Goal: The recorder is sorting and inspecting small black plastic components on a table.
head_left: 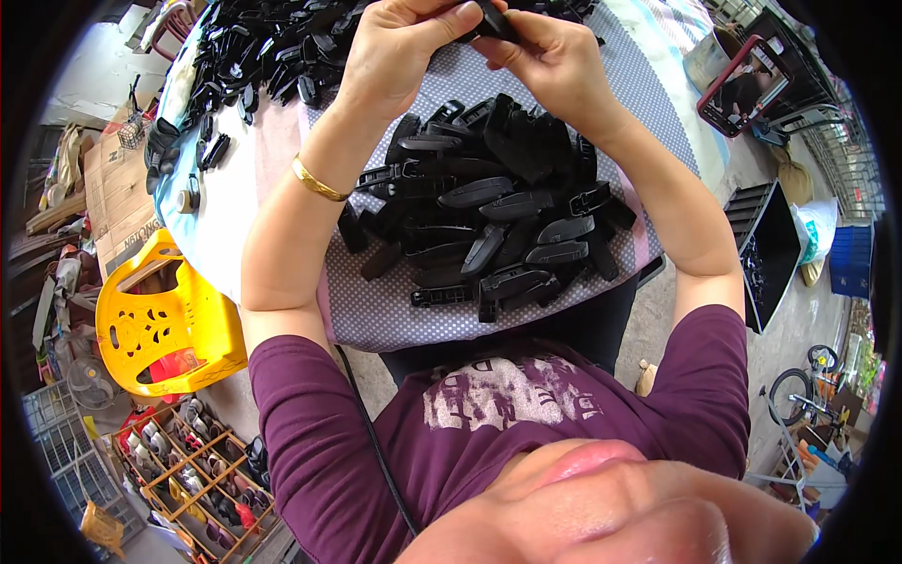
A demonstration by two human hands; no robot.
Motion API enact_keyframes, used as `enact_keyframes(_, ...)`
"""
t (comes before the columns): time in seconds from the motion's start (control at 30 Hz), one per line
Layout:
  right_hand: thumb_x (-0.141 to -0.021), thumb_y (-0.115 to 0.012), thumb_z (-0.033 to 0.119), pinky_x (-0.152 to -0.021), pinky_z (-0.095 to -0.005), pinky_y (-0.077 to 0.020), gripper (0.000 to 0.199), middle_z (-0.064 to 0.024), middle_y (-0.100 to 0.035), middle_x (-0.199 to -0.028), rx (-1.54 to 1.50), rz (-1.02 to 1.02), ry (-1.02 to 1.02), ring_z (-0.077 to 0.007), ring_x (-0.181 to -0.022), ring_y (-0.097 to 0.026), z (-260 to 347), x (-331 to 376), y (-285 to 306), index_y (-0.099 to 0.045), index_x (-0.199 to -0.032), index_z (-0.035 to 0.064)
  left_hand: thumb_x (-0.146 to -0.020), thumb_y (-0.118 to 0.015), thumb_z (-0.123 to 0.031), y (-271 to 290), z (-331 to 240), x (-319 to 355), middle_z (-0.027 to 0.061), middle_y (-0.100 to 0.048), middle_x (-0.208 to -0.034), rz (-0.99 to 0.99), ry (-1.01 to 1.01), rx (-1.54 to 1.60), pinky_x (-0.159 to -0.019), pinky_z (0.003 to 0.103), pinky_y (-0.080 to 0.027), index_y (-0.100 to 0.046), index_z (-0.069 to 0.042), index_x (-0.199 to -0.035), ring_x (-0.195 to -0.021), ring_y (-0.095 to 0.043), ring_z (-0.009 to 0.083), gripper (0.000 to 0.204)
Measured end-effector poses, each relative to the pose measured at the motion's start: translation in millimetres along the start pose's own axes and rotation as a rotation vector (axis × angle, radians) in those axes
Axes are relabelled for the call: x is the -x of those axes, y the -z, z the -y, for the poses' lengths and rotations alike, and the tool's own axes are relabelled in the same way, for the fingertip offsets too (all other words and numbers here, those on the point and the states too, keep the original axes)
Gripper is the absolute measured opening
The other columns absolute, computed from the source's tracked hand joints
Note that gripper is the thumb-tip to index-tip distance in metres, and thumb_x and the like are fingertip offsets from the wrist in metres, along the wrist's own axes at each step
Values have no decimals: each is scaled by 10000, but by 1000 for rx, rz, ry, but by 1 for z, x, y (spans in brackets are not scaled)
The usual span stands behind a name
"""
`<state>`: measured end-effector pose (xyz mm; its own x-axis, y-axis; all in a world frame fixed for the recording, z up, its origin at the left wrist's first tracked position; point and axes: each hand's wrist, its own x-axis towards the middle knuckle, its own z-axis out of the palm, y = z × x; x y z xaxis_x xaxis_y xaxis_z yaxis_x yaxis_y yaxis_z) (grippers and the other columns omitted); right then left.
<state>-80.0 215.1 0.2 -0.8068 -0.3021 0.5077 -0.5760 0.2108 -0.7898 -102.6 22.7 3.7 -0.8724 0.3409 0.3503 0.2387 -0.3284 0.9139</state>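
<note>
At the top edge, above the table, both my hands hold a small black plastic part [495, 23]. My left hand [399, 52] is closed, thumb and fingers pinching its left side; some of those fingertips are cut off by the picture's edge. From the other side, my right hand [554, 66] pinches the same part between thumb and fingers. Directly below my hands lies a heap of long, rounded black plastic parts [489, 216] on a dotted cloth [395, 324]. Farther back on the left, a larger heap of similar black parts [272, 47] spreads over the table.
A phone [745, 86] stands tilted at the right table edge, beside a bucket [711, 58]. On the floor to the right is a black crate [766, 254]. A yellow plastic chair [155, 324] stands close on the left, near a wooden shoe rack [202, 475].
</note>
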Motion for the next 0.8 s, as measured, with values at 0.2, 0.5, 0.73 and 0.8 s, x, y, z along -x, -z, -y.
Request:
enact_keyframes(0.2,-976,-706,184,-643,-270,-497,201,-23,-703,-790,91,233,-41,-83,-700,-590,-17,-23,25,-732,-1038,-5,-967,-653,-21,15,-5,-3,60,-759,-1039,-9,183,3,-759,257,-526,-727,-2,-1192,-858,-679,148,238)
enact_keyframes(0.5,-847,-741,293,-769,-398,-572,283,-159,-750,-863,806,90,-189,-275,-810,-727,-107,-32,123,-771,-958,34,-890,-781,-171,-46,-51,12,117,-776,-917,675,90,-767,-811,313,-570,-765,-76,-1177,-813,-725,180,303)
enact_keyframes(0.73,-795,-657,192,-840,-457,-571,261,-205,-744,-944,1029,186,-283,-383,-904,-718,-93,-34,104,-763,-964,24,-881,-705,-57,-16,40,-43,78,-744,-979,541,-980,-1501,-855,334,-528,-746,-36,-1109,-910,-682,265,232)
enact_keyframes(0.8,-813,-641,189,-842,-466,-570,277,-219,-737,-982,1015,163,-265,-395,-908,-713,-105,-37,100,-755,-997,16,-788,-752,-105,-8,53,-47,102,-718,-942,676,-619,-1427,-948,397,-499,-743,-57,-1029,-965,-652,355,247)
